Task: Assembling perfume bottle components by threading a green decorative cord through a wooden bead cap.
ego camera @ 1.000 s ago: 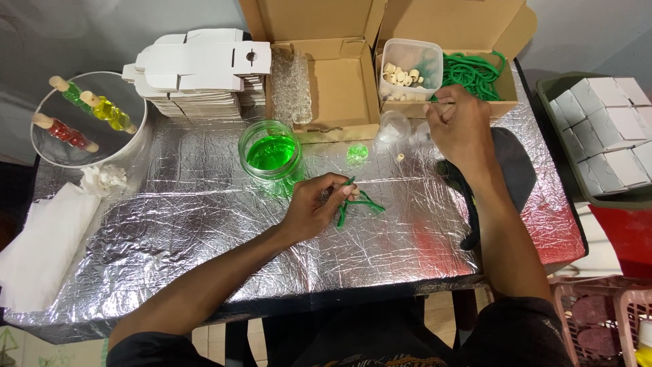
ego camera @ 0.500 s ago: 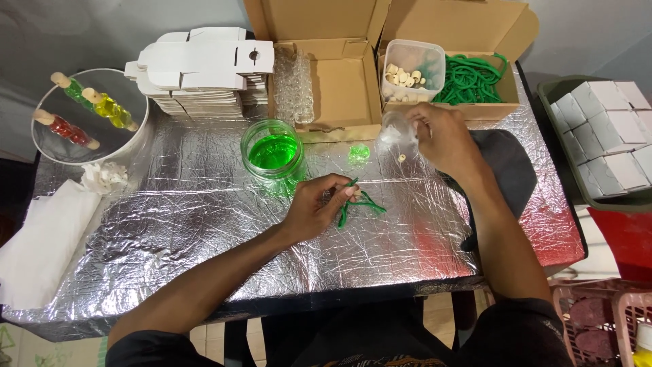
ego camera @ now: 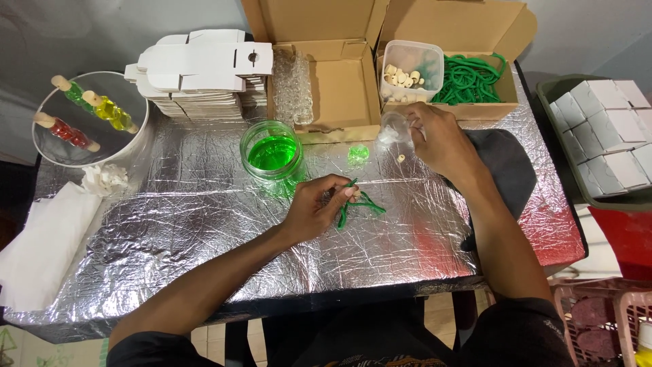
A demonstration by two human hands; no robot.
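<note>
My left hand [ego camera: 316,207] rests on the foil-covered table [ego camera: 204,231], its fingers pinching a green cord [ego camera: 358,202] that lies looped beside it. My right hand [ego camera: 438,139] is further back, closed on a small clear glass bottle [ego camera: 392,129] just in front of the right cardboard box. A small pale bead [ego camera: 401,158] lies on the foil below that hand. A green glass piece [ego camera: 358,154] sits between the hands. A clear jar of green liquid [ego camera: 273,152] stands behind my left hand.
Two open cardboard boxes stand at the back, the right one [ego camera: 475,102] holding green cords [ego camera: 468,78] and a tub of pale beads [ego camera: 407,71]. Flat white cartons [ego camera: 204,68] are stacked at the back left. A round tray [ego camera: 88,119] holds coloured bottles. White boxes [ego camera: 604,136] fill a bin on the right.
My right hand has come down from the bead tub toward the table with the small bottle. The left hand stays on the green cord.
</note>
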